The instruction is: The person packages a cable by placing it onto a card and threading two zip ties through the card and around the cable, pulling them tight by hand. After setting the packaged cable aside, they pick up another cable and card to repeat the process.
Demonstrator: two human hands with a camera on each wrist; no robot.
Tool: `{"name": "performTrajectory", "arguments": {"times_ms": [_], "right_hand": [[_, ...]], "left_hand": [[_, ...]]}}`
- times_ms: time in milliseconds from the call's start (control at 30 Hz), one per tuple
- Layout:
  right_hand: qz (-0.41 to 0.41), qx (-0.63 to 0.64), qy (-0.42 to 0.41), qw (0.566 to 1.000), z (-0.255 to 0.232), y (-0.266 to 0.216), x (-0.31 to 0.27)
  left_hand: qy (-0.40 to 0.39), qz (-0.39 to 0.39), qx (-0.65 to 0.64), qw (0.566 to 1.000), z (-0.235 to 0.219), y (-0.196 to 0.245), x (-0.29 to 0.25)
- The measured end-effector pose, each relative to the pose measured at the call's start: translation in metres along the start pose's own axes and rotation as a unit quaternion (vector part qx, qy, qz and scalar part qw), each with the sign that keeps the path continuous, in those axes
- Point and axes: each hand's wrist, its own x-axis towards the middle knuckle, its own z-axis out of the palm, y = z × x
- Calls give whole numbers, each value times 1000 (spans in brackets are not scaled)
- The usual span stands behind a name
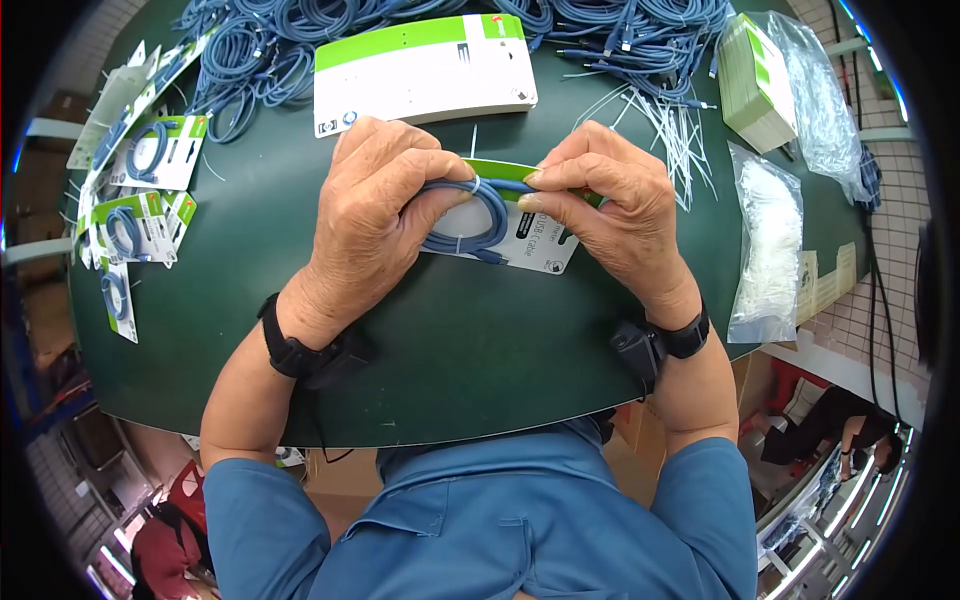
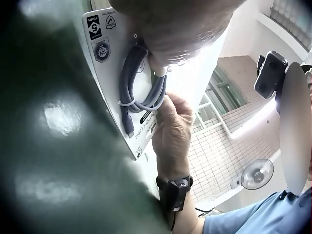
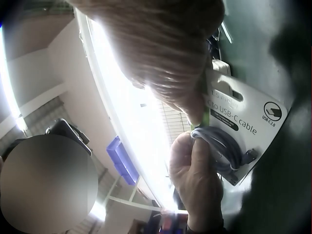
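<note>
A coiled blue cable (image 1: 492, 222) lies against a white and green card (image 1: 540, 245) printed "USB-C cable", held just over the green table. The left hand (image 1: 378, 205) pinches the coil's upper left part between thumb and fingers, by a white tie. With thumb and fingertips the right hand (image 1: 612, 205) pinches the cable and the card's upper right edge. In the left wrist view the coil (image 2: 127, 83) hangs on the card's printed face (image 2: 105, 63), with a tie round its lower part. The right wrist view shows the coil (image 3: 224, 146) beside the card's hanging slot.
Bundles of blue cables (image 1: 290, 40) line the back, beside a stack of cards (image 1: 425, 85). Carded cables (image 1: 140, 235) lie at the left. On the right are loose white ties (image 1: 672, 140), a boxed card stack (image 1: 755, 90) and a bag of ties (image 1: 768, 245).
</note>
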Motion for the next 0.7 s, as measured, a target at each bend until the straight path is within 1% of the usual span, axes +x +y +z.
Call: {"name": "performTrajectory", "arguments": {"times_ms": [167,367,433,533,567,633,667,700], "right_hand": [[-9,-4,24,1000,1,-1,2],[-23,-7,56,998,5,2,1],[-32,-15,47,998,3,2,0],[-48,-26,53,997,-3,-2,2],[-54,-31,61,996,-5,-5,2],[-63,-37,71,995,-7,-9,2],[-14,43,99,994,-6,-10,1],[35,124,125,984,-6,-11,1]], "left_hand": [[3,-1,15,1000,1,3,1],[-12,-3,23,1000,-3,3,0],[-12,2,22,1000,-5,5,0],[1,-47,-30,998,-6,12,1],[0,-43,-28,999,-8,14,3],[20,-103,-84,991,-11,20,5],[30,-133,-111,984,-12,23,7],[31,-129,-110,985,-12,26,7]]}}
